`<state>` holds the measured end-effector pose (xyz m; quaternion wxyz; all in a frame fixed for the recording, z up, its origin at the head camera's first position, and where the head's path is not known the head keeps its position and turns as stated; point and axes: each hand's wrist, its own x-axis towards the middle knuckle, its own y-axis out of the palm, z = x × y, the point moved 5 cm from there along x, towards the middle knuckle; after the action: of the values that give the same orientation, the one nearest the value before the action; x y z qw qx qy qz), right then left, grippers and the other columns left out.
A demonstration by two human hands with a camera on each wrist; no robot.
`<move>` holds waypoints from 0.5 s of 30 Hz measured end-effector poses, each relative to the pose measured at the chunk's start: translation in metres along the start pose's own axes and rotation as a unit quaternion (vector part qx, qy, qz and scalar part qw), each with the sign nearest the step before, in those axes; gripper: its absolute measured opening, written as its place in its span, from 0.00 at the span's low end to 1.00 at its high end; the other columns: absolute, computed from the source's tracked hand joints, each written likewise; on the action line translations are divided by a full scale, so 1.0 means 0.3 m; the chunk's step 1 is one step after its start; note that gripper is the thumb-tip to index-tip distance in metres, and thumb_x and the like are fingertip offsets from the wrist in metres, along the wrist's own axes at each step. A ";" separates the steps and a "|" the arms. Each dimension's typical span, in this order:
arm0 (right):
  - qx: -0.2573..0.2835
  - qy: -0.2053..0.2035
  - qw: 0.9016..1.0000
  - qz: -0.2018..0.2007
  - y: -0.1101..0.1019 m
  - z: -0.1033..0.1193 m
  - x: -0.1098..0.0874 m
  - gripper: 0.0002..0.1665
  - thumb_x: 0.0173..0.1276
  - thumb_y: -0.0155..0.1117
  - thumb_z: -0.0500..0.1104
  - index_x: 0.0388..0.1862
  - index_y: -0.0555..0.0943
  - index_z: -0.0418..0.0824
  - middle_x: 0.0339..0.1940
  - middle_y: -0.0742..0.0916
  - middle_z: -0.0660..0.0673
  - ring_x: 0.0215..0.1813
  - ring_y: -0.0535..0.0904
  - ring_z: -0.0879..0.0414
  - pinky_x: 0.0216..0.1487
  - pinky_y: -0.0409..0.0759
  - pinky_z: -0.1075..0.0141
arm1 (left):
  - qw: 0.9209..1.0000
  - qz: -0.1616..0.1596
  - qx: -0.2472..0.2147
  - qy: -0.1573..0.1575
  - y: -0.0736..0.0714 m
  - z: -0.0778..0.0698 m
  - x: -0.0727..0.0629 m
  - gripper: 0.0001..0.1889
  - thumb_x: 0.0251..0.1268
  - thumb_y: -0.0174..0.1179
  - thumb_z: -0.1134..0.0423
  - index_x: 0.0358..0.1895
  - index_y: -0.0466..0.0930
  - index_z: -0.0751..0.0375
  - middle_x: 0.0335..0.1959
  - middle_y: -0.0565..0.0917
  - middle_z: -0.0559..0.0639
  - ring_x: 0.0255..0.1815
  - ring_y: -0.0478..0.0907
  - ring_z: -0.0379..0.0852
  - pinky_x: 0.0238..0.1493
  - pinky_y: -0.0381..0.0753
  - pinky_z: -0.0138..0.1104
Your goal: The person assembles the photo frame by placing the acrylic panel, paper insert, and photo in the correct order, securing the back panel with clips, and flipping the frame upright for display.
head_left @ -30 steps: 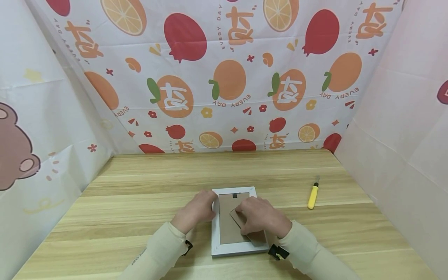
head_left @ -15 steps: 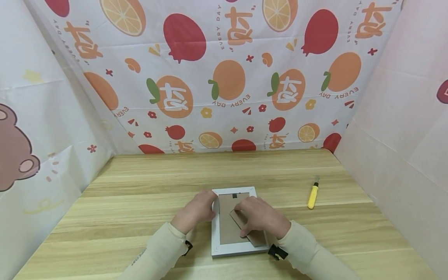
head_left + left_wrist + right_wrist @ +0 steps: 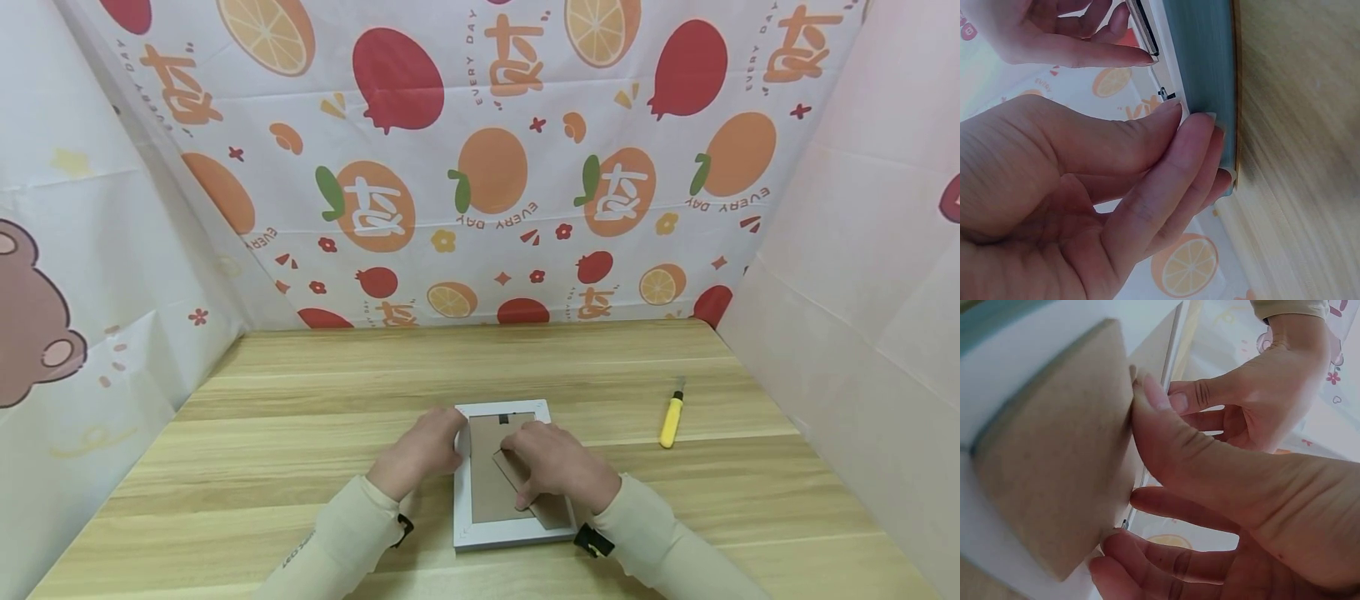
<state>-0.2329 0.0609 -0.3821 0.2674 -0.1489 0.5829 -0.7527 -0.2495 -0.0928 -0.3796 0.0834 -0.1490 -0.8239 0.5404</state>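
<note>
A white picture frame (image 3: 504, 533) lies on the table with its brown backing board (image 3: 487, 492) upward. My left hand (image 3: 426, 443) grips the frame's left side; in the left wrist view its thumb meets the rim and the fingers (image 3: 1194, 147) lie against the side wall. A brown flap, the frame's easel stand (image 3: 553, 510), lies slantwise over the backing. My right hand (image 3: 561, 465) holds this stand, and the right wrist view has the thumb at one edge of the stand (image 3: 1054, 444) and fingertips at another. Part of the stand is hidden under the right hand.
A yellow-handled tool (image 3: 671, 421) with a thin metal tip lies on the right of the wooden table (image 3: 322, 375). Fruit-printed cloth (image 3: 491, 242) hangs behind the table, and pale cloth hangs at both sides.
The right hand and stand have shifted very slightly. Left hand, frame and yellow-handled tool stay where they were.
</note>
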 end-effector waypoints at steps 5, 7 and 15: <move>-0.007 -0.002 1.000 0.003 0.002 -0.001 0.003 0.43 0.37 0.91 0.49 0.55 0.86 0.39 0.38 0.85 0.49 0.38 0.72 0.59 0.41 0.75 0.67 | 1.000 0.001 -0.003 0.004 0.000 0.000 0.000 0.12 0.49 0.68 0.82 0.39 0.85 0.72 0.37 0.88 0.60 0.29 0.72 0.46 0.31 0.78 0.37; -0.008 -0.004 1.000 0.003 0.002 -0.001 0.004 0.43 0.37 0.91 0.49 0.55 0.86 0.39 0.37 0.85 0.49 0.38 0.72 0.59 0.40 0.75 0.67 | 1.000 0.001 -0.002 0.004 0.000 0.000 0.001 0.11 0.49 0.69 0.82 0.39 0.85 0.72 0.37 0.88 0.60 0.29 0.72 0.46 0.31 0.77 0.37; -0.010 -0.008 1.000 0.007 0.003 -0.003 0.005 0.43 0.38 0.91 0.49 0.56 0.85 0.39 0.38 0.85 0.49 0.38 0.72 0.59 0.41 0.76 0.66 | 1.000 0.011 -0.008 0.021 0.006 -0.008 -0.003 0.12 0.57 0.74 0.71 0.43 0.85 0.68 0.41 0.88 0.59 0.39 0.79 0.50 0.43 0.82 0.45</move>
<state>-0.2345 0.0606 -0.3834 0.2755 -0.1534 0.5897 -0.7435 -0.2476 -0.0903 -0.3803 0.0939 -0.1700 -0.8243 0.5318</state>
